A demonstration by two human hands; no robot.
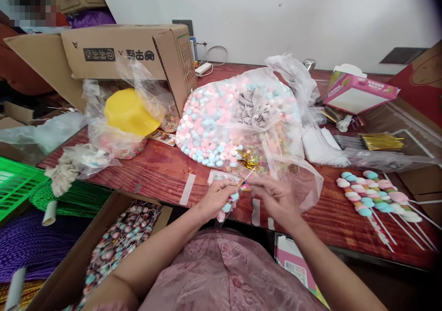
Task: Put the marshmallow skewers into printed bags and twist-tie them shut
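My left hand (221, 198) is closed around a marshmallow skewer (227, 206), which hangs head-down in clear wrap in front of my shirt. Its white stick (250, 174) points up and to the right from between my hands. Close beside it, my right hand (276, 198) is pinched at the neck of the wrap; what its fingertips hold is too small to make out. Just beyond my fingers, gold twist ties (249, 160) lie on a big clear bag of pink, white and blue marshmallows (207, 131). A small printed packet (217, 176) lies by my left hand.
Several finished marshmallow skewers (380, 196) lie at the right, near white paper sticks (322, 147) and a bundle of gold ties (381, 141). A cardboard box (124, 51) and yellow bowl (129, 113) stand left. Below, an open carton (117, 242) holds many wrapped skewers.
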